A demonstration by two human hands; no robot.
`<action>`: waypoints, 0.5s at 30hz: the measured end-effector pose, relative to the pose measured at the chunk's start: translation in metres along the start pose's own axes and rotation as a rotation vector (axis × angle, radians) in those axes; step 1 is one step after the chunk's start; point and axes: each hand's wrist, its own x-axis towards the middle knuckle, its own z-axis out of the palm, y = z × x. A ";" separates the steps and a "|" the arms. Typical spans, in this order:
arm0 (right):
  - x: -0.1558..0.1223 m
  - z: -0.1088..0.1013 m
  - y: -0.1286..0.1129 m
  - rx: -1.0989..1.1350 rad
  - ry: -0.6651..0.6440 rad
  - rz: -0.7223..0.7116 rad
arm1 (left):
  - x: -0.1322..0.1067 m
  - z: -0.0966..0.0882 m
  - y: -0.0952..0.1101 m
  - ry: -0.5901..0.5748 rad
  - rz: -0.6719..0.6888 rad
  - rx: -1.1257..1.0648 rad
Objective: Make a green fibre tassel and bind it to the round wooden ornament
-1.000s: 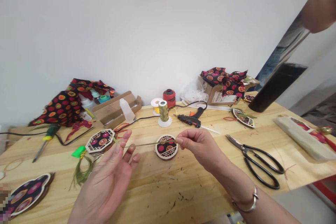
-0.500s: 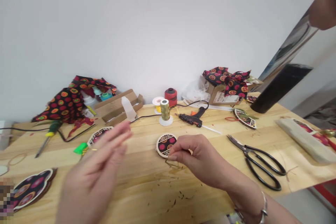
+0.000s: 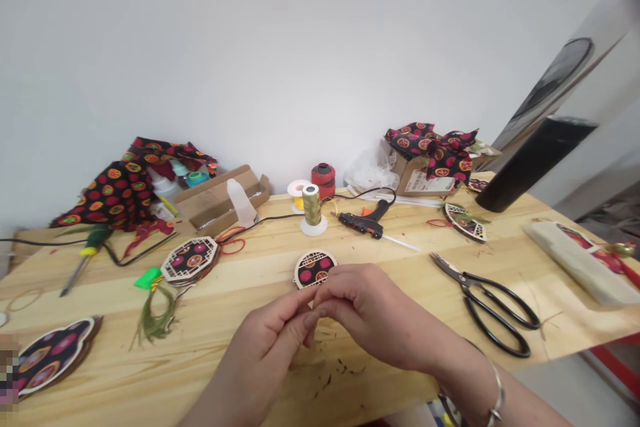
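Note:
My left hand (image 3: 267, 347) and my right hand (image 3: 373, 313) meet fingertip to fingertip low over the table. Both are closed in a pinch. Half a second ago a thin olive-gold thread showed in my right fingers; now the fingers hide it. What the left pinches is hidden too. Just beyond the fingertips lies a round ornament (image 3: 306, 275) with a pale wooden lattice rim and dark patterned fabric, its lower right edge covered by my right hand. A cone of olive-gold thread (image 3: 312, 207) stands upright behind it.
Black-handled scissors (image 3: 465, 280) lie right of my hands, and a glue gun (image 3: 367, 221) behind. Leftward are an octagonal ornament (image 3: 173, 265), an olive tassel (image 3: 156, 320) and a screwdriver (image 3: 83, 263). A black cylinder (image 3: 535, 163) leans at right. Dark scraps (image 3: 327, 381) lie near the front.
My left hand has come right and met the right hand, closing from an outstretched pose. That uncovers the octagonal ornament and tassel. My right hand stays by the round ornament.

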 end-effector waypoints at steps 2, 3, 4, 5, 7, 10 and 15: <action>0.001 0.001 0.002 -0.038 -0.009 0.005 | 0.000 -0.001 -0.003 0.017 -0.003 0.058; 0.001 0.001 0.003 -0.054 -0.012 0.006 | 0.001 -0.002 -0.004 0.026 -0.001 0.087; 0.001 0.001 0.004 -0.069 -0.015 0.006 | 0.001 -0.002 -0.005 0.038 0.001 0.112; 0.002 0.000 0.004 -0.083 -0.015 0.004 | 0.001 -0.002 -0.005 0.049 0.004 0.131; 0.002 -0.003 0.006 -0.109 -0.003 -0.003 | 0.001 -0.001 -0.004 0.068 0.001 0.154; 0.004 -0.008 0.012 -0.157 0.027 -0.016 | 0.002 -0.001 -0.003 0.090 -0.046 0.154; 0.011 -0.017 0.033 -0.439 0.088 -0.042 | 0.001 -0.004 -0.005 0.138 -0.123 0.080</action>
